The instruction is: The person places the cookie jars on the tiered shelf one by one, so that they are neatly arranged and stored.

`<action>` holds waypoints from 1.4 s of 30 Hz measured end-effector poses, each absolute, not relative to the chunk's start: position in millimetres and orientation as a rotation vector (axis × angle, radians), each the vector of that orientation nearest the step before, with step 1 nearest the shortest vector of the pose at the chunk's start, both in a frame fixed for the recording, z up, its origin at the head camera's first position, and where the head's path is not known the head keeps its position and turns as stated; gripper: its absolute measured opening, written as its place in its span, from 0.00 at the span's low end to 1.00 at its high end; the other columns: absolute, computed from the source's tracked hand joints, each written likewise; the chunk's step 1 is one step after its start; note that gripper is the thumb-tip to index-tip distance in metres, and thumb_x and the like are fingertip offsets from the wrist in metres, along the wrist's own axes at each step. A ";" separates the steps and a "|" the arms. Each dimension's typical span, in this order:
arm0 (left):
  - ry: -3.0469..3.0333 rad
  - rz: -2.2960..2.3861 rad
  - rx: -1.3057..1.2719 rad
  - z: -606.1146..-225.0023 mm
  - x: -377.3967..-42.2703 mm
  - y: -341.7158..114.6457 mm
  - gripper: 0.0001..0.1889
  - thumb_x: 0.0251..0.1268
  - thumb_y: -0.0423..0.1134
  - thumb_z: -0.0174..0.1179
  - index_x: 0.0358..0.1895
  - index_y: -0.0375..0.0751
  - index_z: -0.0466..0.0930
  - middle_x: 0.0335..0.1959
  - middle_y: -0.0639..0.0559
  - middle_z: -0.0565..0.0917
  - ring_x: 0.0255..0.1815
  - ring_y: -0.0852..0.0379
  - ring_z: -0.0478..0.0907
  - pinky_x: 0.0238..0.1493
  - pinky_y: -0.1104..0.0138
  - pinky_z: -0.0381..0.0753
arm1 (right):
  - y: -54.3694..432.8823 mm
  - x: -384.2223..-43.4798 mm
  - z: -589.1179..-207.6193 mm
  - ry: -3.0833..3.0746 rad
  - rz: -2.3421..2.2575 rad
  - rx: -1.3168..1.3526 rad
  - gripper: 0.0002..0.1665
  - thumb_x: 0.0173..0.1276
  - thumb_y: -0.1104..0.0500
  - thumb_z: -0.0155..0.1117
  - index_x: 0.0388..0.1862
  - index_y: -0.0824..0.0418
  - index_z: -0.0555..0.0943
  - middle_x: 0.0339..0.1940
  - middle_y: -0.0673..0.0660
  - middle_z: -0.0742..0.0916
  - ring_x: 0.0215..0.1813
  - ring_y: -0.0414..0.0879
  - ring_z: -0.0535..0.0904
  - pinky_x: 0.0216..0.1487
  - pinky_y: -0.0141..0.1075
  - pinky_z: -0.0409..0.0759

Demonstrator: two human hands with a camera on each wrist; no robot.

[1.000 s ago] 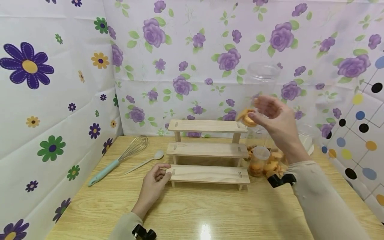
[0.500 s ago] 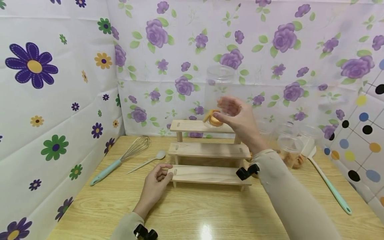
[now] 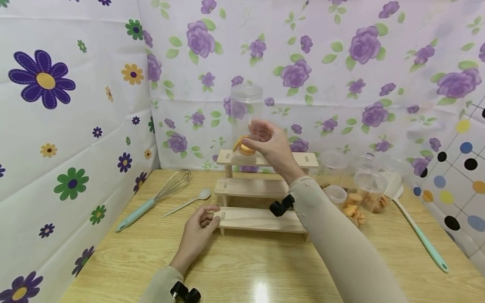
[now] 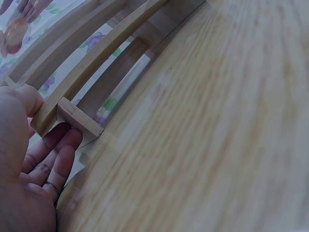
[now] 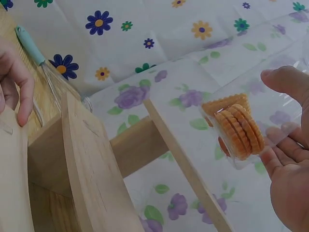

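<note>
My right hand [image 3: 272, 145] grips a tall clear plastic jar [image 3: 246, 110] low on its body. Sandwich biscuits [image 5: 239, 130] lie at the jar's bottom. The jar is upright over the left part of the top step of a three-tier wooden stand [image 3: 251, 187]; in the right wrist view a gap shows between jar and step. At the left end of the lowest step, my left hand [image 3: 198, 229] holds the board's edge, thumb on the board and the other fingers [image 4: 63, 164] below it. My right arm hides part of the stand's right side.
Right of the stand are several clear jars [image 3: 369, 183], some with biscuits [image 3: 354, 212], and a spatula with a mint handle [image 3: 424, 242]. A whisk [image 3: 153, 202] and a pale spoon [image 3: 189, 202] lie left. A floral cloth [image 3: 295, 75] hangs behind.
My right hand has carried the jar leftwards, from above the jars at the right to over the top step's left part. My left hand has kept its hold on the stand.
</note>
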State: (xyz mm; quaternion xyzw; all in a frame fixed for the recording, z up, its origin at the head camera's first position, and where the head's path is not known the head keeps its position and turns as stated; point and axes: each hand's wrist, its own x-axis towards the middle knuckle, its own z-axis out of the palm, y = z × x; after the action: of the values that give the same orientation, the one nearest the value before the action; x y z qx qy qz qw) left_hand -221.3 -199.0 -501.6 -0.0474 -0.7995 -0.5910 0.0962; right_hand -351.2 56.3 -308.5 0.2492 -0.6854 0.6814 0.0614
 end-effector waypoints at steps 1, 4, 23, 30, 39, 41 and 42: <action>-2.367 -1.751 -0.143 -501.4 -221.2 -198.7 0.13 0.83 0.39 0.68 0.65 0.50 0.86 0.42 0.48 0.90 0.42 0.54 0.86 0.47 0.68 0.83 | 53.2 -352.8 -309.4 -2.079 2.058 0.750 0.41 0.72 0.62 0.83 0.80 0.65 0.75 0.73 0.58 0.84 0.73 0.53 0.82 0.78 0.44 0.77; -2.357 -1.747 -0.157 -500.9 -221.0 -197.6 0.13 0.83 0.38 0.68 0.65 0.49 0.86 0.42 0.47 0.90 0.41 0.55 0.86 0.46 0.68 0.83 | 45.2 -357.2 -312.2 -2.098 2.050 0.742 0.42 0.72 0.61 0.83 0.80 0.66 0.75 0.74 0.59 0.84 0.75 0.54 0.80 0.79 0.44 0.76; -2.356 -1.768 -0.156 -499.6 -223.4 -192.7 0.13 0.83 0.36 0.68 0.64 0.48 0.86 0.41 0.47 0.90 0.42 0.52 0.86 0.47 0.68 0.84 | 30.8 -361.4 -329.8 -2.178 2.004 0.706 0.44 0.75 0.57 0.81 0.83 0.62 0.72 0.80 0.60 0.80 0.83 0.58 0.73 0.84 0.44 0.70; -2.350 -1.763 -0.165 -501.1 -222.6 -193.6 0.14 0.83 0.37 0.68 0.65 0.46 0.86 0.41 0.47 0.90 0.42 0.52 0.86 0.46 0.69 0.83 | 31.1 -357.6 -327.2 -2.264 1.952 0.674 0.56 0.73 0.52 0.84 0.91 0.58 0.62 0.89 0.58 0.70 0.88 0.54 0.66 0.85 0.42 0.66; -2.359 -1.756 -0.129 -501.4 -221.1 -197.7 0.13 0.83 0.37 0.68 0.63 0.51 0.87 0.40 0.48 0.89 0.41 0.53 0.85 0.47 0.68 0.83 | 39.8 -343.2 -313.4 -2.187 1.924 0.722 0.62 0.69 0.49 0.86 0.93 0.54 0.59 0.90 0.56 0.68 0.89 0.50 0.64 0.86 0.42 0.64; -2.359 -1.758 -0.128 -501.0 -220.6 -198.4 0.13 0.83 0.37 0.68 0.63 0.52 0.87 0.41 0.48 0.89 0.41 0.53 0.85 0.47 0.68 0.83 | 42.7 -339.1 -308.6 -2.161 1.915 0.733 0.61 0.69 0.51 0.87 0.92 0.55 0.60 0.89 0.54 0.69 0.89 0.49 0.64 0.86 0.42 0.64; -2.358 -1.760 -0.128 -501.1 -220.6 -198.6 0.13 0.82 0.37 0.68 0.63 0.51 0.86 0.41 0.48 0.89 0.41 0.53 0.85 0.46 0.68 0.83 | 44.7 -336.6 -306.3 -2.148 1.907 0.735 0.60 0.68 0.51 0.87 0.91 0.55 0.61 0.89 0.52 0.70 0.88 0.48 0.65 0.86 0.42 0.65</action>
State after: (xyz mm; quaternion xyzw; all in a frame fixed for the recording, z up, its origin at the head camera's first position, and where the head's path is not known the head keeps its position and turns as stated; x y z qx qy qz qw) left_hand -220.6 -198.6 -501.1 -0.0434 -0.7969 -0.5946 0.0979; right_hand -336.6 44.7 -306.3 0.2470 -0.7215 0.6408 0.0882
